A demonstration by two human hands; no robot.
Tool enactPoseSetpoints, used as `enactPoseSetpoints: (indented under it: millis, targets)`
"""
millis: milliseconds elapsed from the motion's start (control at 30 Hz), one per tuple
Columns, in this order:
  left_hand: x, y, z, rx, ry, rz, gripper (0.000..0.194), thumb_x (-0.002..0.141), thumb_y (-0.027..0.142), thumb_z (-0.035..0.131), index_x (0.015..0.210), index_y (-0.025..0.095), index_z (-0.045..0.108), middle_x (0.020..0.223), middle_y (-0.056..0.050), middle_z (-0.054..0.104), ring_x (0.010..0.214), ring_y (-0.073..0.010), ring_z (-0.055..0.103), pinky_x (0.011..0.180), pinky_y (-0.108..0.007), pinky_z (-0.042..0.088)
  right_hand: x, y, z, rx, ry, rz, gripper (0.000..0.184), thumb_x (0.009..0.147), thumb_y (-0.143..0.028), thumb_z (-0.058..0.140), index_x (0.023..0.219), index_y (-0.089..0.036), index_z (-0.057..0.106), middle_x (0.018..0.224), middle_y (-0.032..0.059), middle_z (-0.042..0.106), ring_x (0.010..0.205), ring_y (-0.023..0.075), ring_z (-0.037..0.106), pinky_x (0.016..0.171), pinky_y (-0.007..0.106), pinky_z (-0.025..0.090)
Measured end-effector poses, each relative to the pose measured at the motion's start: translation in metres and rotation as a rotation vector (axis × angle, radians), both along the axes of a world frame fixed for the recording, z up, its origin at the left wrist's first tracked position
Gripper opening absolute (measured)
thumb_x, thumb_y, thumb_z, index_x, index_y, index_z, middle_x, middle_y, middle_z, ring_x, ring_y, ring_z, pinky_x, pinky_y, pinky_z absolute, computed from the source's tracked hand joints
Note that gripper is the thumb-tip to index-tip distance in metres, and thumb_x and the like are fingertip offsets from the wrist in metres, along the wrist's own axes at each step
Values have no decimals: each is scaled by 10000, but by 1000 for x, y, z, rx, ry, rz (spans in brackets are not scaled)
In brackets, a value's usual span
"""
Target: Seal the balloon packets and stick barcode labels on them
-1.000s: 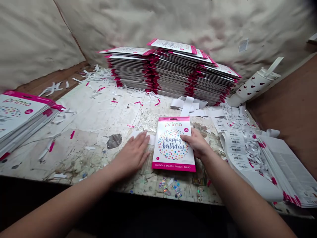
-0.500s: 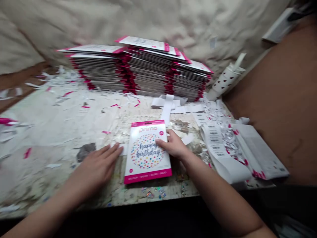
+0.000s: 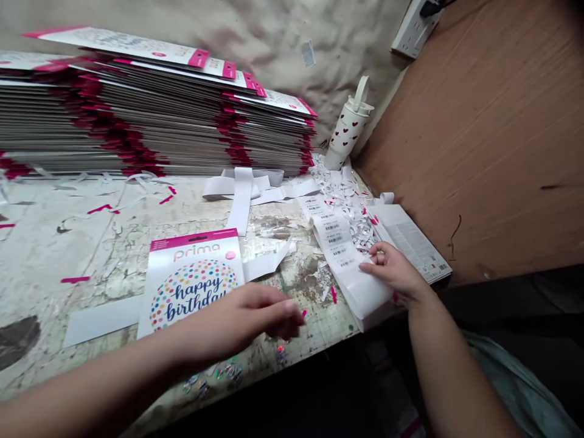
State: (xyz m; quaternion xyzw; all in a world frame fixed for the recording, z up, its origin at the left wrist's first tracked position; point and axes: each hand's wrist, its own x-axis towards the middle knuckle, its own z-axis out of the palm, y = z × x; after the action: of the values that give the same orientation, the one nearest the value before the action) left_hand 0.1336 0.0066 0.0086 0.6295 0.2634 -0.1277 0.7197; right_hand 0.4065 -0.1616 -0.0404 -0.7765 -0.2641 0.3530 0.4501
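A white and pink "prima" happy birthday balloon package (image 3: 189, 283) lies flat on the worn table (image 3: 91, 243), its lower part hidden by my left forearm and hand. My left hand (image 3: 246, 319) passes over the package's lower right corner, fingers drawn together and holding nothing I can see. My right hand (image 3: 392, 267) is shut on the edge of a curled white barcode label strip (image 3: 340, 255). Behind them rises a long stack of similar packages (image 3: 150, 121).
Shredded white paper (image 3: 342, 194) is heaped beside the label strip, and white backing strips (image 3: 241, 194) lie before the stack. A heart-patterned white tumbler (image 3: 347, 125) stands in the corner by a brown wooden panel (image 3: 474, 140). Sequins (image 3: 214, 374) lie near the table's front edge.
The view has swung right. My right hand has left the package for the label strip. My left hand has moved right, across the package's lower corner.
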Motion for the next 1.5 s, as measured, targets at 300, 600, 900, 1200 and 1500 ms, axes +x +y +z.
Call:
enactPoseSetpoints:
  millis: [300, 600, 900, 1200, 1500]
  targets:
    - [135, -14, -41, -617, -262, 436, 151, 760, 150, 642, 909, 127, 653, 841, -66, 702, 726, -123, 643, 760, -229, 499, -17, 19, 10, 470, 46, 87, 371, 695, -286, 700, 1040, -223, 578, 1043, 56, 637, 988, 196, 587, 879, 356, 457]
    - [144, -8, -30, -498, -291, 469, 183, 794, 130, 588, 969, 110, 638, 875, -86, 705, 667, -137, 649, 654, -225, 523, -12, 20, 22, 325, -526, 146, 205, 743, -229, 664, 946, -208, 642, 759, 0, 617, 690, 143, 573, 662, 282, 470]
    - [149, -7, -26, -497, -271, 555, 217, 845, 150, 530, 1048, 117, 599, 963, -103, 691, 745, -162, 660, 704, -275, 541, -22, 16, 22, 447, -1041, 125, 230, 793, -261, 626, 1021, -234, 619, 1125, 80, 597, 1078, 241, 533, 912, 433, 445]
    - [148, -10, -27, -505, -229, 561, 149, 835, 191, 559, 961, 137, 617, 888, -75, 699, 671, -145, 646, 637, -248, 529, -27, 10, 19, 519, -1225, 105, 211, 782, -175, 625, 960, -286, 646, 1048, 45, 639, 1044, 248, 553, 919, 465, 450]
    - [164, 3, -32, -477, -147, 492, 238, 881, 312, 479, 943, 119, 604, 753, -76, 684, 591, -141, 620, 607, -248, 502, -70, 1, 36, 585, -1198, 61, 291, 760, -133, 630, 972, -332, 629, 1219, 26, 565, 1224, 304, 432, 980, 519, 383]
